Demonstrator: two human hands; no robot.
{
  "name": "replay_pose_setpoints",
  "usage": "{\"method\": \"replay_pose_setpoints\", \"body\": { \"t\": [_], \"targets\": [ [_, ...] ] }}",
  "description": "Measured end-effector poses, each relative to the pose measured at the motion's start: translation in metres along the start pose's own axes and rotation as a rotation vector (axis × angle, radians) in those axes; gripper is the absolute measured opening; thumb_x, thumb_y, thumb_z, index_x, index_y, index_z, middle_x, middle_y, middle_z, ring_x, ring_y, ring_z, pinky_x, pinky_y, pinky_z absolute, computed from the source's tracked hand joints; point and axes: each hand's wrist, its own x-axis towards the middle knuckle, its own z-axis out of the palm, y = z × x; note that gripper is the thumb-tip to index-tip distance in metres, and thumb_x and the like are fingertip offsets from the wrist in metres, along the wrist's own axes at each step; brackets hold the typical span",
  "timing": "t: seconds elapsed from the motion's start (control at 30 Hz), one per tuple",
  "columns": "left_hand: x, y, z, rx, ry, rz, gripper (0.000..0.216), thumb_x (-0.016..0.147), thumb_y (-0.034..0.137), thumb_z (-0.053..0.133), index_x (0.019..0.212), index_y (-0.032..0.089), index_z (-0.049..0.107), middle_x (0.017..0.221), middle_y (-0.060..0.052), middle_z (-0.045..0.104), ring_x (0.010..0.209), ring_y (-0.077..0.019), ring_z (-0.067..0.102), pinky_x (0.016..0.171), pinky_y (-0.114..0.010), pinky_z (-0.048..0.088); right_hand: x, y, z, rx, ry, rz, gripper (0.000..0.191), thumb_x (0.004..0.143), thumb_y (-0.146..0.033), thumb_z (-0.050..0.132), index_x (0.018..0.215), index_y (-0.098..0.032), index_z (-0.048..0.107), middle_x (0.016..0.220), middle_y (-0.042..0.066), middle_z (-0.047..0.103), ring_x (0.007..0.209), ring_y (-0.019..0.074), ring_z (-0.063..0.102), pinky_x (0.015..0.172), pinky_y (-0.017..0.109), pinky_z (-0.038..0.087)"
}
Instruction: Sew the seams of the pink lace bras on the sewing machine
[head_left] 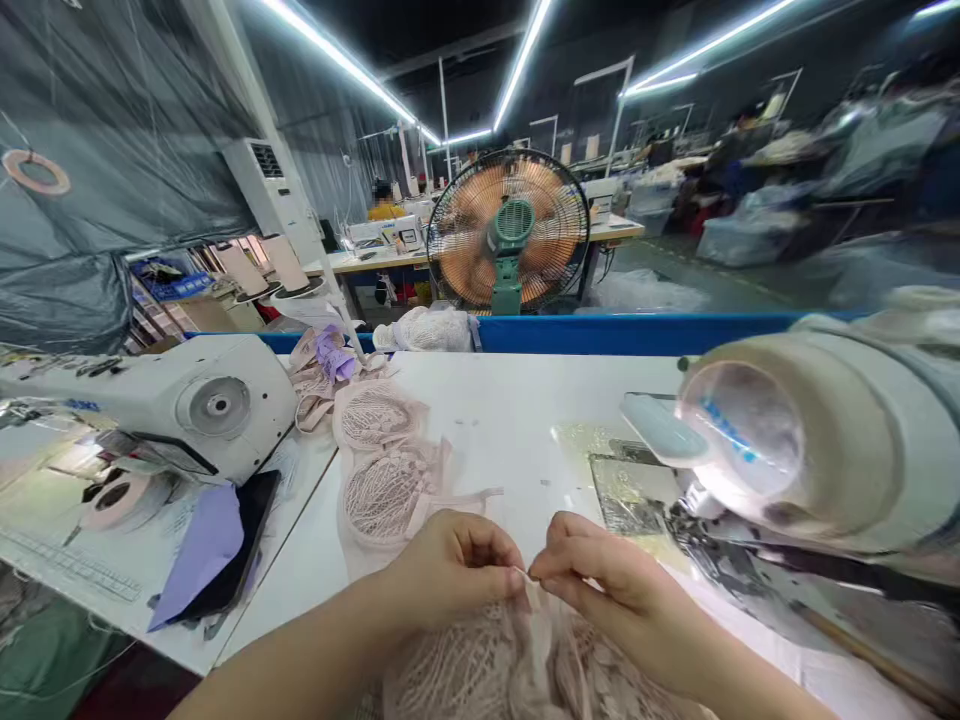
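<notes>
My left hand and my right hand meet above the front of the white table, fingertips almost touching. Both pinch a thin pale edge of a beige lace garment, which hangs below them and spreads across the bottom of the view. Thumb and forefinger are closed in each hand. Just beyond my left hand lies a beige lace bra, its cups flat on the table. What part of the garment lies under my hands is hidden.
At left stands a white sewing machine, with purple paper on a dark flat object. A blurred machine with a large rounded cream body stands close at right. Behind the blue table edge is a big fan.
</notes>
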Motion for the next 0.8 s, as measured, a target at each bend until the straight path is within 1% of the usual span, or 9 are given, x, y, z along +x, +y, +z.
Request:
{"method": "replay_pose_setpoints", "body": {
  "t": [0.17, 0.33, 0.5, 0.67, 0.8],
  "targets": [
    [-0.003, -0.007, -0.006, -0.043, 0.010, -0.045, 0.019, 0.063, 0.029, 0.070, 0.068, 0.012, 0.062, 0.058, -0.002, 0.063, 0.049, -0.0095, 0.053, 0.047, -0.019, 0.034, 0.005, -0.008, 0.006, -0.020, 0.042, -0.060, 0.019, 0.090, -0.017, 0.045, 0.086, -0.025, 0.062, 0.069, -0.002, 0.047, 0.060, 0.0106, 0.051, 0.052, 0.020, 0.039],
    [-0.005, -0.008, -0.010, -0.119, -0.005, -0.030, 0.023, 0.063, 0.032, 0.072, 0.068, 0.011, 0.063, 0.060, -0.003, 0.065, 0.051, -0.0107, 0.055, 0.052, -0.021, 0.037, 0.005, -0.011, 0.018, -0.029, 0.094, -0.053, 0.017, 0.090, -0.016, 0.045, 0.084, -0.025, 0.059, 0.070, -0.003, 0.049, 0.062, 0.0102, 0.052, 0.054, 0.020, 0.041],
    [-0.008, -0.005, -0.007, -0.127, 0.031, -0.034, 0.020, 0.059, 0.029, 0.070, 0.065, 0.012, 0.062, 0.056, -0.002, 0.064, 0.049, -0.0092, 0.052, 0.048, -0.020, 0.031, 0.005, -0.009, 0.023, -0.073, 0.132, -0.084, 0.014, 0.089, -0.014, 0.047, 0.087, -0.025, 0.057, 0.072, -0.003, 0.052, 0.065, 0.0099, 0.053, 0.056, 0.019, 0.042],
    [-0.007, -0.003, -0.006, -0.142, 0.040, -0.039, 0.017, 0.058, 0.026, 0.068, 0.063, 0.012, 0.061, 0.055, -0.002, 0.063, 0.050, -0.0100, 0.053, 0.051, -0.021, 0.035, 0.007, -0.006, 0.019, -0.143, 0.108, -0.138, 0.016, 0.088, -0.011, 0.043, 0.088, -0.023, 0.055, 0.077, 0.000, 0.055, 0.068, 0.0105, 0.056, 0.056, 0.020, 0.044],
    [-0.008, -0.006, -0.007, -0.135, 0.066, -0.034, 0.018, 0.059, 0.027, 0.068, 0.064, 0.012, 0.061, 0.055, -0.002, 0.063, 0.051, -0.0109, 0.054, 0.053, -0.023, 0.037, 0.007, -0.006, 0.019, -0.209, 0.107, -0.164, 0.017, 0.088, -0.010, 0.042, 0.086, -0.023, 0.054, 0.076, 0.000, 0.056, 0.066, 0.0102, 0.056, 0.055, 0.019, 0.045]
  ]
}}
